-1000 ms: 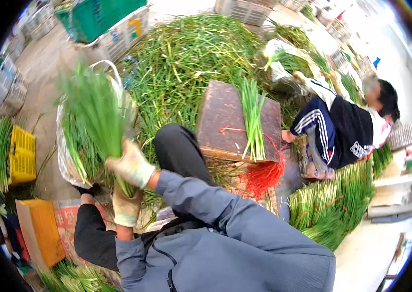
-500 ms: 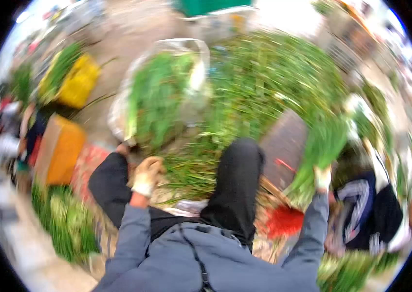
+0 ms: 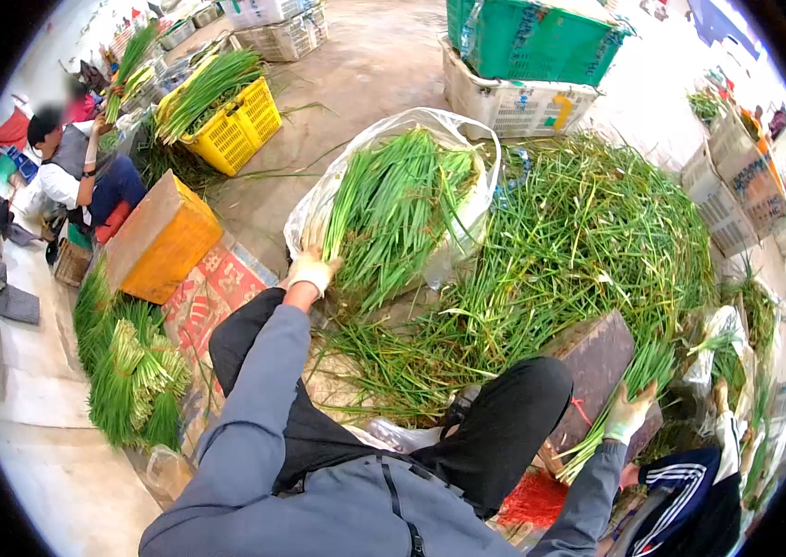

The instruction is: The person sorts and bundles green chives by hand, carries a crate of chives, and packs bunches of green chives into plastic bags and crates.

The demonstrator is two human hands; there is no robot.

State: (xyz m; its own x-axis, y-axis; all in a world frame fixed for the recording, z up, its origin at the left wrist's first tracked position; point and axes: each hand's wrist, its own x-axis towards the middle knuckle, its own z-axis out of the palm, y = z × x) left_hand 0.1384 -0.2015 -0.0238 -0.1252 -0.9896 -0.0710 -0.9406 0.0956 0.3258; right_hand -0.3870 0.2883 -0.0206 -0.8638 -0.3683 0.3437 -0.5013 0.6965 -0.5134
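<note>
Our hands are well apart: the left hand [image 3: 311, 272] touches the stalk ends of the greens [image 3: 402, 209] at the near-left edge of the white sack [image 3: 309, 212], their stalks perhaps turned our way for easy grasping. Right of the sack and nearer us, our right hand [image 3: 630, 415] lies against a bunch [image 3: 650, 365] on the brown box [image 3: 595, 357], probably steadying it; fingers partly hidden, we cannot tell whether either grips.
</note>
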